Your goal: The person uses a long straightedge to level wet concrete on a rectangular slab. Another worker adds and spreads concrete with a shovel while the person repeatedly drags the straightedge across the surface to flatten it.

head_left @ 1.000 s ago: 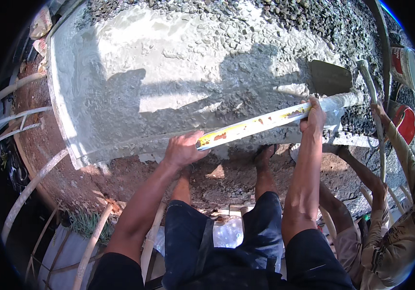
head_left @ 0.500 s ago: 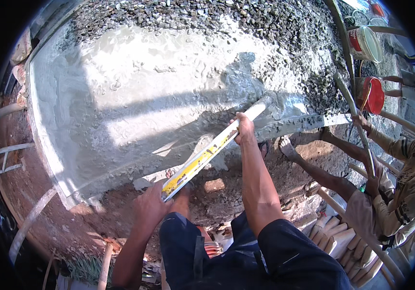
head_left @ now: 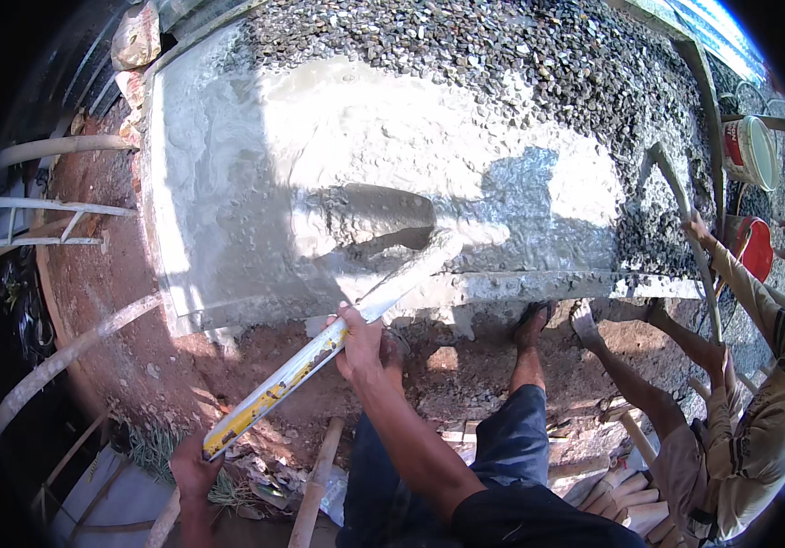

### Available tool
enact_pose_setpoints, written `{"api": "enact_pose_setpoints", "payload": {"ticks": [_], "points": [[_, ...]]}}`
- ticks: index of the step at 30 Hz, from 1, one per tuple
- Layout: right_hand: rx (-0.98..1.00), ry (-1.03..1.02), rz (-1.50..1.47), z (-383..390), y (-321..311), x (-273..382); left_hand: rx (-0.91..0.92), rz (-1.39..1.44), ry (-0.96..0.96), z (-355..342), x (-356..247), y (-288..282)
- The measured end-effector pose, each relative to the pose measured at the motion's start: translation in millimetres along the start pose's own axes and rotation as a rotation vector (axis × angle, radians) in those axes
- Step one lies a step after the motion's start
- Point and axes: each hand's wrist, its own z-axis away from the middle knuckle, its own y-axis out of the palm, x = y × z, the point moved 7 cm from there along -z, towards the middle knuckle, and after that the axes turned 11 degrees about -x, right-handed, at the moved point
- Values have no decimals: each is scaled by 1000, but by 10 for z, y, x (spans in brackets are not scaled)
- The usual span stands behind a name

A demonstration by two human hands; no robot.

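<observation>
A person's left hand [head_left: 193, 466] gripped the near end of a long yellow straightedge [head_left: 319, 352], while the right hand [head_left: 359, 342] clasped its middle. Its far end lay on the wet concrete slab [head_left: 255, 210] beside gravel [head_left: 520, 64].

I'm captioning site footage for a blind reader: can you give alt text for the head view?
Both hands, left hand and right hand, hold a long yellow straightedge reaching onto a wet concrete slab. At right, a co-worker grips a long-handled tool.
</observation>
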Motion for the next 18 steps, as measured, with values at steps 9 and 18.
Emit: {"api": "enact_pose_setpoints", "payload": {"ticks": [9,18], "points": [[-65,112,315,-1784,-96,967,222,-68,-255,-427,-1130,1126],[-199,-375,151,-1785,-1109,2929,305,107,-75,-626,-2251,2437]]}}
